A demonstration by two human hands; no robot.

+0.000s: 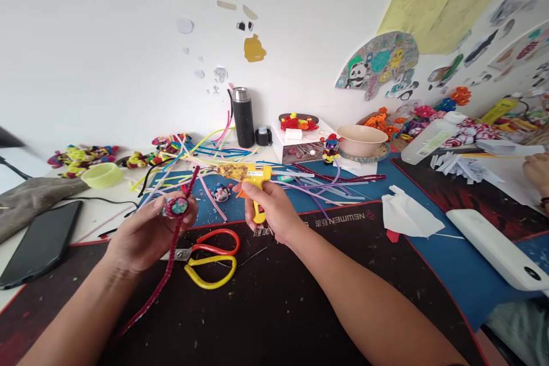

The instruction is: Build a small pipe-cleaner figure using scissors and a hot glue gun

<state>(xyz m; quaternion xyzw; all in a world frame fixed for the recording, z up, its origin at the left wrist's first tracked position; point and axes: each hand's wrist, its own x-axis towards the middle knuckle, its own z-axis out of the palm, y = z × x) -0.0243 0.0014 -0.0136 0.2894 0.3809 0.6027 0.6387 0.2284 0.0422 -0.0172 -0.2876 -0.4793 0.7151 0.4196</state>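
Between the fingers of my left hand [137, 234] is a dark red pipe cleaner [171, 260], coiled around a small pale blue centre, its long tail hanging toward the mat. My right hand [272, 206] is wrapped around the handle of a yellow glue gun [240, 171]. The gun's nozzle points left, near the upper end of the pipe cleaner and apart from the coil. Scissors [212, 260] with one red and one yellow handle lie on the dark mat below, their blades partly hidden behind my left hand.
Loose coloured pipe cleaners [317, 183] spread over the blue mat. Behind stand a black thermos [243, 117], a white box [285, 148] and a beige bowl [362, 140]. A phone [40, 243] lies left; a white device [493, 249] lies right. Another person's hand [536, 174] shows at the right edge.
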